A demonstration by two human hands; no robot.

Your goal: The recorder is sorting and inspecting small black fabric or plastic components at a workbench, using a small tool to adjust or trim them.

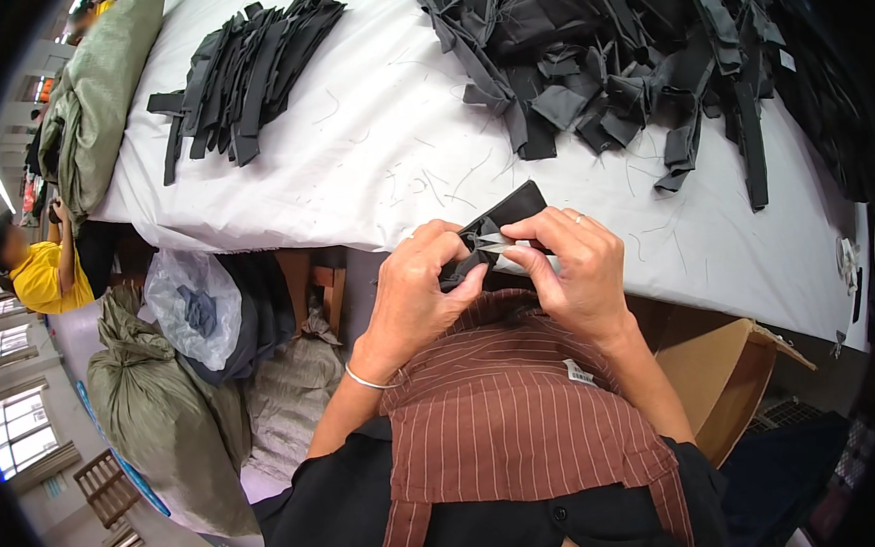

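My left hand (411, 293) is closed on a folded black fabric strip (512, 211), pinching it between thumb and fingers just off the near edge of the table. In my right hand (580, 270) are small metal thread snips (494, 245), gripped between thumb and fingers. Their pointed tips reach to the fabric beside my left fingertips; whether they cut a thread cannot be made out. Part of the strip lies hidden under my left fingers. Farther off to the left is a stack of black fabric strips (250, 79), and to the right a large loose heap of similar strips (606, 73).
Loose threads are scattered over the white-covered table (382, 177). Under its right side stands an open cardboard box (709, 377). At the left are a grey-green sack (160, 411), a plastic-lined bag (194, 308) and, beyond, a person in a yellow top (52, 277).
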